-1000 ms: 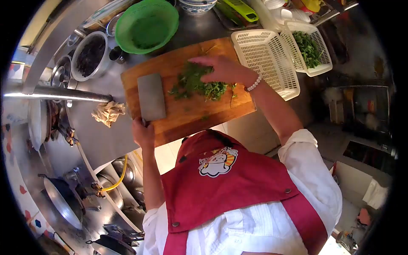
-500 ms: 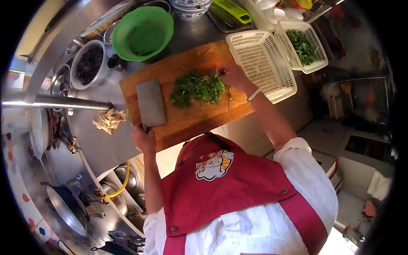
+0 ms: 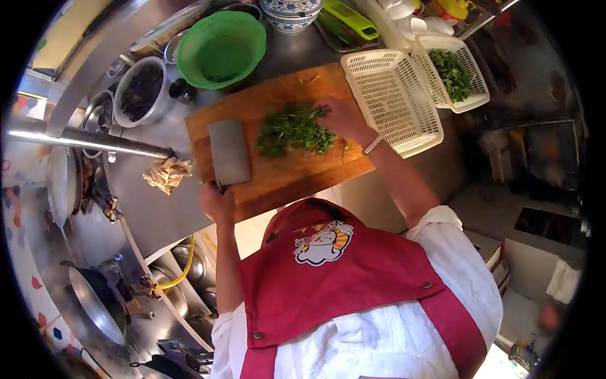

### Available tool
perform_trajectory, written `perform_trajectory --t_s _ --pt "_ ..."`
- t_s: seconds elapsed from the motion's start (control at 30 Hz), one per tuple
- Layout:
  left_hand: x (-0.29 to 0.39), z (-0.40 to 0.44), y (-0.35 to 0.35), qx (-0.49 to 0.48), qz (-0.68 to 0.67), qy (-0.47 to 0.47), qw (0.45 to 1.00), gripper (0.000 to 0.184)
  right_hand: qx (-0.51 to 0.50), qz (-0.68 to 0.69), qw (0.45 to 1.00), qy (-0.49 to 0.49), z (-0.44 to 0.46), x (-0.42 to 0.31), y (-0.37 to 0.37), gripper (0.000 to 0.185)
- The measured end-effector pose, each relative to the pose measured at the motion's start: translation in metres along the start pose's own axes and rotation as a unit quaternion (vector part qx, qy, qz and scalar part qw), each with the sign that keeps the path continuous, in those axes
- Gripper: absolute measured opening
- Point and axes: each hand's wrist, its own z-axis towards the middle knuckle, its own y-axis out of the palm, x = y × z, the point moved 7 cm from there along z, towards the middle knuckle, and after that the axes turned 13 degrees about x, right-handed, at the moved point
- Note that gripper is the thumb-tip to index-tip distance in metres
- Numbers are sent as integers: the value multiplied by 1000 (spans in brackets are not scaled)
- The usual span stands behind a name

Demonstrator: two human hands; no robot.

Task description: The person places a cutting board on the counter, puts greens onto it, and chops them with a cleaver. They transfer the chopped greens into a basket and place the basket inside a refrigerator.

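My left hand (image 3: 218, 203) is closed around the handle of a cleaver (image 3: 229, 151), whose broad grey blade lies flat on the left part of a wooden cutting board (image 3: 278, 184). A loose heap of leafy green herbs (image 3: 293, 129) is spread over the middle of the board. At the right edge of that heap is my right hand (image 3: 344, 119), with a beaded bracelet at the wrist. Its fingers are drawn together on the herbs, and their tips are partly hidden among the leaves.
Beyond the board are a green basin (image 3: 221, 50), a bowl of dark food (image 3: 142, 91) and patterned bowls (image 3: 292, 14). On the right stand a white basket (image 3: 394, 101) and another holding greens (image 3: 451, 76). A crumpled cloth (image 3: 168, 174) lies left of the board. Pans are at far left.
My right hand has drawn back from over the herbs to their right edge, and its fingers have closed there. The cleaver stays in place in my left hand. The view has shifted slightly.
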Motion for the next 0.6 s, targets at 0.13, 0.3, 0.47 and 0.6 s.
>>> perform_trajectory --t_s 0.13,0.3,0.47,0.6 --pt "0 1 2 -7 -53 5 999 28 79 -125 964 -220 -23 -50 43 39" --pt "1 0 -1 -6 22 -11 1000 33 -15 -304 940 -152 -1 -40 80 42" --pt "-11 -5 10 -28 -2 -44 999 37 13 -46 991 -121 17 -46 21 33" --pt "2 -1 0 -23 10 -30 999 39 21 146 985 -91 17 -61 -16 27"
